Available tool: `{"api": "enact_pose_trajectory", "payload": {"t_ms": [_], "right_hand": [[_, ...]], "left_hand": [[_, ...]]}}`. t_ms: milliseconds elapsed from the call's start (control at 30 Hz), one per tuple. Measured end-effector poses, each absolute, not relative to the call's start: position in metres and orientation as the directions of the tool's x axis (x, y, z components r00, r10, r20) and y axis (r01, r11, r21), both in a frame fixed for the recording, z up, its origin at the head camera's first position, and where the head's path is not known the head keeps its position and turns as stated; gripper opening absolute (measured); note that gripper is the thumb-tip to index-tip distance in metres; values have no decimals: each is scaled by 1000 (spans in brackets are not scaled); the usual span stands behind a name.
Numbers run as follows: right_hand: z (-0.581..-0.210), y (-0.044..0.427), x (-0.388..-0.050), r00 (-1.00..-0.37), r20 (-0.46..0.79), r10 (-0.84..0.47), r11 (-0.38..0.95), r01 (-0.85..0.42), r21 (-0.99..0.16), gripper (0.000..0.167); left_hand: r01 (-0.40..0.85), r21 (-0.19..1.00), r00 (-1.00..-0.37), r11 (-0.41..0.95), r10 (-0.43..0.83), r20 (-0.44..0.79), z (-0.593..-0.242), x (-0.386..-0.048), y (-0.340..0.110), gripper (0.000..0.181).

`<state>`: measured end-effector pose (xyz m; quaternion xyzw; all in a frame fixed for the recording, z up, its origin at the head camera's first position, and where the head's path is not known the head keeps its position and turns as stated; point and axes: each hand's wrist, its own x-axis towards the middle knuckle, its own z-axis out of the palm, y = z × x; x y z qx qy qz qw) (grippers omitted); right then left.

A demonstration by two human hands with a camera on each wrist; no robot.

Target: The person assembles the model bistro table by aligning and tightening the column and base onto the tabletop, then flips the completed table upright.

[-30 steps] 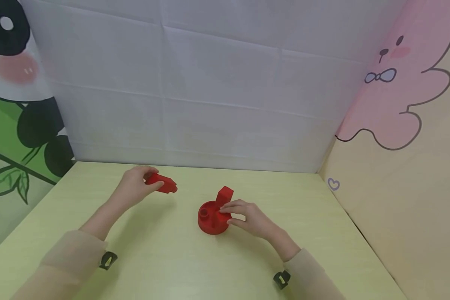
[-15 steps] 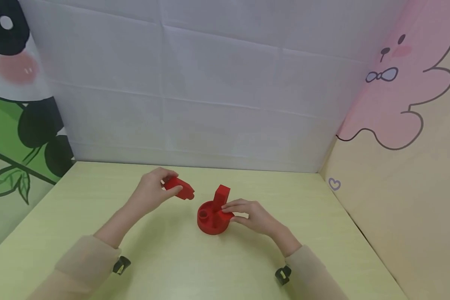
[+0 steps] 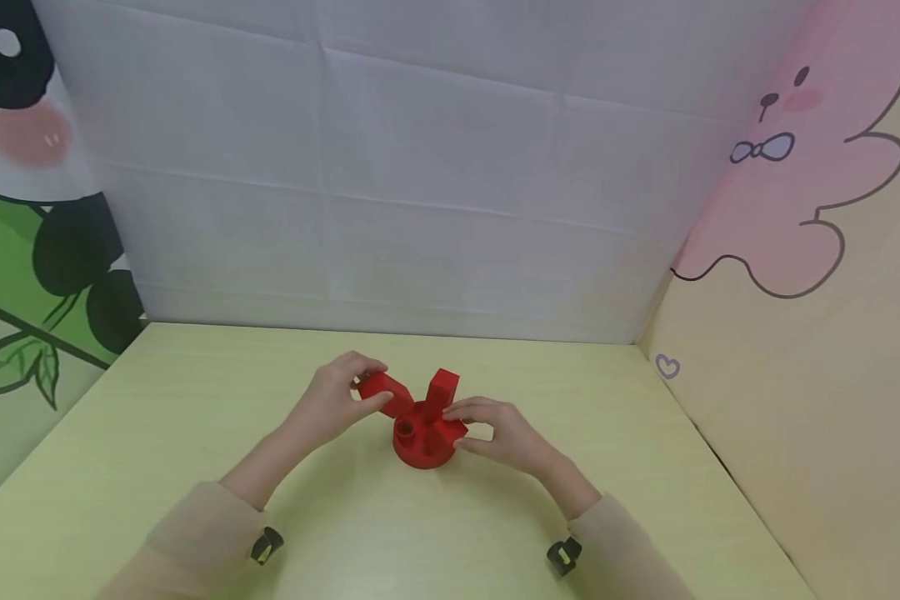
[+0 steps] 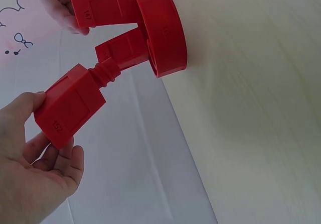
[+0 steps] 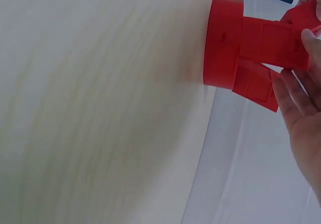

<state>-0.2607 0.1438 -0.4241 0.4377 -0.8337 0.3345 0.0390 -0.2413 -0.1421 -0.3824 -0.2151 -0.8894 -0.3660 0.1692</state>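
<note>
A round red base (image 3: 422, 458) stands on the table, with an uncovered socket at its left in the head view. My left hand (image 3: 336, 400) pinches a red block marked 152 (image 4: 70, 106), held tilted in the air. Its threaded stub (image 4: 106, 72) points at the base; whether it touches anything there I cannot tell. My right hand (image 3: 512, 433) grips the outer end of a red block marked 147 (image 4: 106, 10), which is set in the base. Another red block (image 3: 442, 390) stands in the base at the back, leaning slightly, and no hand touches it.
The pale yellow table (image 3: 345, 533) ends at a white cloth backdrop (image 3: 435, 250). A printed wall with a pink bear (image 3: 787, 192) rises on the right, another printed panel (image 3: 67, 242) on the left. Each wrist carries a small black device (image 3: 267, 546).
My left hand has moved right and slightly toward me, bringing its block from well left of the base to its left rim. The right hand stays at its block; the base has barely shifted.
</note>
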Motion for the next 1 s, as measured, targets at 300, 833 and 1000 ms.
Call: {"api": "enact_pose_trajectory", "payload": {"t_ms": [300, 833, 1000], "right_hand": [[-425, 120, -241, -814, 306, -493, 539, -562, -627, 45], [-429, 121, -242, -834, 342, -433, 550, -545, -632, 34], [-429, 122, -245, -836, 326, -442, 542, -538, -645, 35]], "left_hand": [[533, 574, -840, 622, 307, 447, -394, -246, -132, 35], [506, 588, -859, 631, 307, 410, -417, -248, -125, 37], [506, 599, -859, 621, 298, 416, -420, -248, -123, 37]]}}
